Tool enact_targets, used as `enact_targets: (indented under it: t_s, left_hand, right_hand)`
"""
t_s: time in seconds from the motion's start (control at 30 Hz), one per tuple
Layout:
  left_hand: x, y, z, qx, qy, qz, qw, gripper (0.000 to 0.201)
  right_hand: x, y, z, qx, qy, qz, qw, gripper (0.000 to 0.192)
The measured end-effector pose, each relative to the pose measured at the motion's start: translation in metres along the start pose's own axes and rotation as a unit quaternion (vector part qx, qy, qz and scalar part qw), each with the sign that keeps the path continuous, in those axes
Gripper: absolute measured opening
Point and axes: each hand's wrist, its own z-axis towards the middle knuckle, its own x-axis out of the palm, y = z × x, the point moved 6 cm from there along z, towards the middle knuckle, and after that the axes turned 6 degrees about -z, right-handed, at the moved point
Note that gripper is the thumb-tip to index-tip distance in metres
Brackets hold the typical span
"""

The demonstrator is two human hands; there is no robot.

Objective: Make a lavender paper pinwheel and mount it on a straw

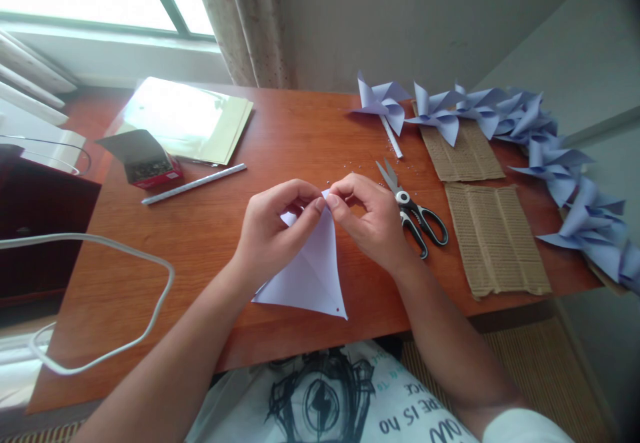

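Reddish wooden tabletop (210,229) carries a pale lilac paper sheet (313,266) at its centre. Left hand (273,226) and right hand (373,219) both pinch its top corner at 12 o'clock, seemingly folding a pinwheel blade; next needs a steady pinch. Scissors (413,209) lie at 3 o'clock.

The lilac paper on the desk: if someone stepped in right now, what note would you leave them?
Left hand and right hand both pinch the top corner of the folded lilac paper, which lies on the wooden table.
Scissors lie just right of the right hand; a white stick and an open box lie to the left.
Done: a row of finished pinwheels along the right edge.
Left: this sheet is only folded, with no stick attached.
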Motion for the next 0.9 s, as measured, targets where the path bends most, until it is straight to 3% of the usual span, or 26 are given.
enact_targets:
  t_s: [0.9]
  left_hand:
    - [-0.0003, 0.0005, 0.0008, 0.003, 0.011, 0.013, 1.0, 0.006]
  right_hand:
    - [0.001, 0.0024, -0.0008, -0.004, 0.012, -0.012, 1.0, 0.015]
